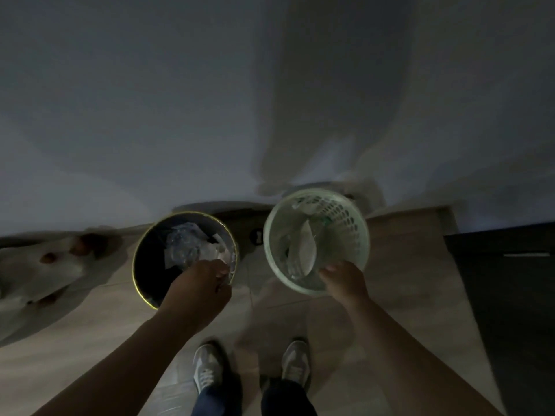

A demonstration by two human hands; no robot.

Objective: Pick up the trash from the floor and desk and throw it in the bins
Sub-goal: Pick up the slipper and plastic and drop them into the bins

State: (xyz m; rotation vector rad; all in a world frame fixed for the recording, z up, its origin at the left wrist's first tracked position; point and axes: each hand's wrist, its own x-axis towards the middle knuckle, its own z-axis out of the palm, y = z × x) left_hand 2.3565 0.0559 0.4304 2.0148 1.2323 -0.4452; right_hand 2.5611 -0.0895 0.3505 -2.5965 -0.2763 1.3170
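Note:
A black bin with a gold rim (141, 250) stands on the floor at the left, with crumpled clear plastic and paper (192, 247) inside. A pale green perforated basket (345, 217) stands to its right and holds paper scraps (306, 250). My left hand (201, 286) hovers over the black bin's near right rim, fingers curled and seemingly pinching a clear plastic scrap (231, 267). My right hand (344, 280) is over the basket's near rim with its fingers pointing down inside; nothing shows in it. The scene is dim and blurred.
Both bins stand against a pale wall (210, 115). A pale shape with brown patches (39, 265) lies on the floor at the left. A dark cabinet (510, 295) fills the right side. A small dark object (256, 237) sits between the bins. My shoes (207, 370) are below.

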